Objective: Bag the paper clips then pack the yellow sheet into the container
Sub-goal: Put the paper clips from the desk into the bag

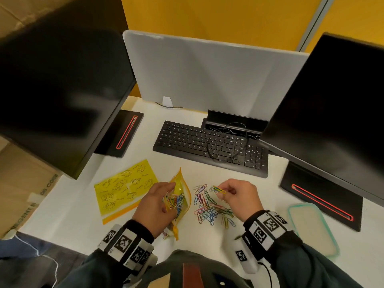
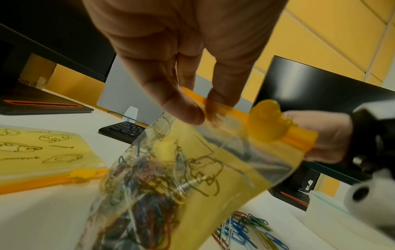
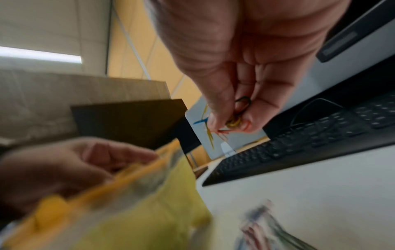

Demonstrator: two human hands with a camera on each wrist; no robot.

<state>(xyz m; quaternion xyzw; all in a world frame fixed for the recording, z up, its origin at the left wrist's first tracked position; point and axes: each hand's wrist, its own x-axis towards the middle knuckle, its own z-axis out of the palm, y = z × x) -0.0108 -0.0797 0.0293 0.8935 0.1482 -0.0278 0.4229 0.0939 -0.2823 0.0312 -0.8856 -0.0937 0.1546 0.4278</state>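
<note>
While the left hand [image 1: 154,206] pinches the orange zip strip of a small clear-and-yellow plastic zip bag [image 1: 180,199] between thumb and fingers, the bag hangs open-mouthed above the white desk [image 1: 83,204], already holding a tangle of coloured wire paper clips. In the left wrist view the thumb and two fingertips [image 2: 188,111] close on the strip beside a yellow duck-shaped slider [image 2: 267,120], and the clips inside show blue, red and yellow through the film.

Just right of the bag, the right hand [image 1: 239,197] is curled, thumb and forefinger pinching a small bunch of paper clips [image 1: 218,190], a yellow one plainest among them; the right wrist view shows green, yellow and red loops caught between the fingertips [image 3: 215,121]. That hand is raised over a loose pile of coloured paper clips [image 1: 212,208] scattered on the desk between the two hands and slightly nearer.

Left of the bag lies the flat yellow plastic sheet [image 1: 124,187] printed with dark cartoon outlines, an orange strip along its near edge. At the near right of the desk sits a shallow clear rectangular container with a pale green rim [image 1: 311,229]; its contents cannot be made out.

Farther back stand a black keyboard [image 1: 209,146] with a thin black cable looped on it, two dark monitors [image 1: 62,84] on black bases, and a grey divider panel [image 1: 207,75].
</note>
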